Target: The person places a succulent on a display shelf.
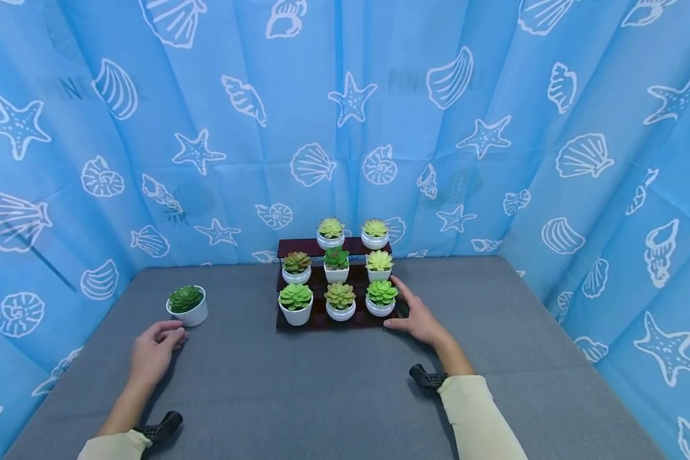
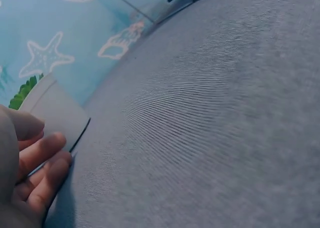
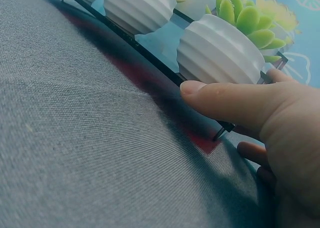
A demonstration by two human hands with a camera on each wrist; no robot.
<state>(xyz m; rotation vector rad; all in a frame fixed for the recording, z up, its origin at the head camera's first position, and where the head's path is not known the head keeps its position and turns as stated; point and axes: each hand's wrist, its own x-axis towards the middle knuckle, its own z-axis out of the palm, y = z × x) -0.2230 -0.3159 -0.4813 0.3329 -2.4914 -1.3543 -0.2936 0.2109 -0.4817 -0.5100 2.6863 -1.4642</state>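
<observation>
On the grey cloth at the left stands a white pot with a dark green succulent (image 1: 186,298). My left hand (image 1: 154,350) is right in front of this pot (image 2: 57,108), its fingers loosely bent with nothing between them; whether they touch the pot I cannot tell. A dark red, three-tier display stand (image 1: 316,322) holds several potted succulents. My right hand (image 1: 422,321) grips the right end of its lowest shelf. In the right wrist view the thumb presses the shelf's front edge (image 3: 165,72), beside a ribbed white pot (image 3: 217,50) with a green succulent (image 3: 247,19).
A blue curtain (image 1: 351,160) with white shell and starfish prints hangs behind the table and along its sides. Two pots stand on the stand's top shelf (image 1: 296,246), the right one holding a pale succulent (image 1: 375,228). Grey cloth (image 1: 299,396) covers the table.
</observation>
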